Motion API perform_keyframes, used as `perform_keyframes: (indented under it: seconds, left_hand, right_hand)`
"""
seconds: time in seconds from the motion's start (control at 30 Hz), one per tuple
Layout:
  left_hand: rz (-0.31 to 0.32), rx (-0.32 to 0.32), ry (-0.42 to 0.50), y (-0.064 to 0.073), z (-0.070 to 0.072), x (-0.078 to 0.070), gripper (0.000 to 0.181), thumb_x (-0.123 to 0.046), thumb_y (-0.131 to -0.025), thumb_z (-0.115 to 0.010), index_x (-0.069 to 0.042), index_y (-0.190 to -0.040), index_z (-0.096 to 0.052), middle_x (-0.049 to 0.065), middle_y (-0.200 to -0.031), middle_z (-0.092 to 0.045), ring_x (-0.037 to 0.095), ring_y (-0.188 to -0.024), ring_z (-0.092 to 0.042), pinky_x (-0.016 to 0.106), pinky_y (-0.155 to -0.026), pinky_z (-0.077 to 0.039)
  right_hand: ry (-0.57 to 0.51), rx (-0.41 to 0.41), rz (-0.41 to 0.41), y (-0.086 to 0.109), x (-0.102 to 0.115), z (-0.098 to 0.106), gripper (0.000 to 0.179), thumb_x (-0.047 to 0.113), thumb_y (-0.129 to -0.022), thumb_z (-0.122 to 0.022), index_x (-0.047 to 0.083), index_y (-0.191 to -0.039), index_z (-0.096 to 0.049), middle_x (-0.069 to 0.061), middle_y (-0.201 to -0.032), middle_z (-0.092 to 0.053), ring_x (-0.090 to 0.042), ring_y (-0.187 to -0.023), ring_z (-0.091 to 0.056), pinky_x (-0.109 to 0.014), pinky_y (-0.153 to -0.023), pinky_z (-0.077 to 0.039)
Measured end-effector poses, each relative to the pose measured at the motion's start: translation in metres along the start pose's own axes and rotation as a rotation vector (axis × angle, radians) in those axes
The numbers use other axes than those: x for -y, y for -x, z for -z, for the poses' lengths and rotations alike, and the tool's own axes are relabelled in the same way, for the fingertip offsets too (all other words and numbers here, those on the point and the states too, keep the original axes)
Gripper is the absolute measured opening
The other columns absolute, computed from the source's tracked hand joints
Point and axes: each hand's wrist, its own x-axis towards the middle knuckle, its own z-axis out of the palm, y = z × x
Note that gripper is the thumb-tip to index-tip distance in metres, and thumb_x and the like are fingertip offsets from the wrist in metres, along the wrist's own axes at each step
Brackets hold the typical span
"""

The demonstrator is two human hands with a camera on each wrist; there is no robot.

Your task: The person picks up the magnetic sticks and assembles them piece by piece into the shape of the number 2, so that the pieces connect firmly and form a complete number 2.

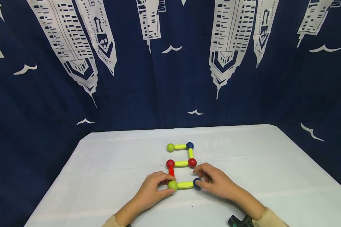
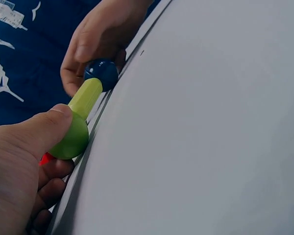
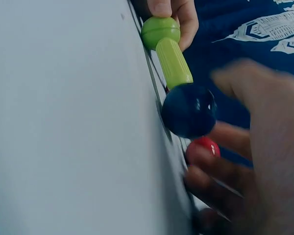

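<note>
A chain of coloured balls and rods lies on the white table in a stepped, S-like shape turned backward. My left hand (image 1: 152, 189) pinches the near green ball (image 1: 173, 185) between thumb and fingers. From that ball a yellow-green rod (image 1: 185, 185) runs right to a dark blue ball (image 3: 188, 110). My right hand (image 1: 220, 183) is around this blue ball, its fingers spread loosely and its thumb apart from the ball in the right wrist view. A red rod (image 1: 171, 171) joins the green ball to a red ball (image 1: 170, 163).
Farther back, the chain continues through another red ball (image 1: 192, 162) and a far blue ball (image 1: 189, 145) to a far green ball (image 1: 170, 147). A dark device (image 1: 241, 221) sits by the right sleeve. Behind the white table (image 1: 108, 170) hangs a navy patterned cloth (image 1: 159, 85).
</note>
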Motion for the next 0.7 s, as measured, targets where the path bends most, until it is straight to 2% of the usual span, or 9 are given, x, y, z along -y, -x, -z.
perform_keyframes:
  seconds: [0.1,0.17,0.27,0.53,0.7]
  left_hand:
    - [-0.007,-0.001,-0.004,-0.001,0.000,0.001,0.030,-0.039,-0.084,-0.079,-0.036,-0.112,-0.070,-0.020,-0.093,-0.063,0.001,-0.091,-0.053,0.029,-0.086,-0.041]
    - [-0.005,0.002,-0.004,-0.001,0.000,0.002,0.029,-0.039,-0.084,-0.079,-0.037,-0.112,-0.070,-0.020,-0.093,-0.063,0.002,-0.091,-0.053,0.028,-0.086,-0.041]
    - [-0.002,0.000,-0.005,-0.001,0.001,0.004,0.030,-0.039,-0.084,-0.079,-0.037,-0.112,-0.070,-0.020,-0.094,-0.063,0.002,-0.091,-0.053,0.028,-0.085,-0.041]
    - [-0.006,-0.005,-0.009,-0.003,0.003,0.007,0.030,-0.038,-0.084,-0.079,-0.036,-0.112,-0.070,-0.020,-0.093,-0.063,0.003,-0.091,-0.053,0.028,-0.085,-0.041]
    - [0.013,0.016,-0.006,-0.003,0.002,0.011,0.028,-0.038,-0.085,-0.078,-0.035,-0.112,-0.070,-0.019,-0.093,-0.062,0.003,-0.091,-0.052,0.027,-0.084,-0.041]
  right_hand:
    - [0.020,-0.102,0.002,-0.003,-0.004,-0.002,0.043,0.034,-0.094,-0.068,0.020,-0.134,-0.058,0.005,-0.113,-0.062,-0.008,-0.091,-0.058,-0.026,-0.077,-0.049]
    - [0.048,-0.131,0.003,-0.004,-0.005,-0.004,0.047,0.033,-0.096,-0.066,0.020,-0.140,-0.054,0.003,-0.121,-0.063,-0.012,-0.100,-0.060,-0.032,-0.085,-0.051]
    - [0.066,-0.120,0.014,-0.007,-0.006,-0.006,0.050,0.031,-0.097,-0.063,0.019,-0.144,-0.051,0.002,-0.128,-0.062,-0.015,-0.106,-0.061,-0.038,-0.091,-0.051]
    - [0.072,-0.106,0.039,-0.012,-0.010,-0.009,0.052,0.030,-0.100,-0.059,0.017,-0.149,-0.047,0.002,-0.133,-0.061,-0.016,-0.111,-0.059,-0.045,-0.096,-0.048]
    - [0.060,-0.059,0.010,-0.013,-0.011,-0.013,0.054,0.034,-0.102,-0.055,0.018,-0.151,-0.043,-0.002,-0.139,-0.058,-0.018,-0.115,-0.055,-0.050,-0.099,-0.043]
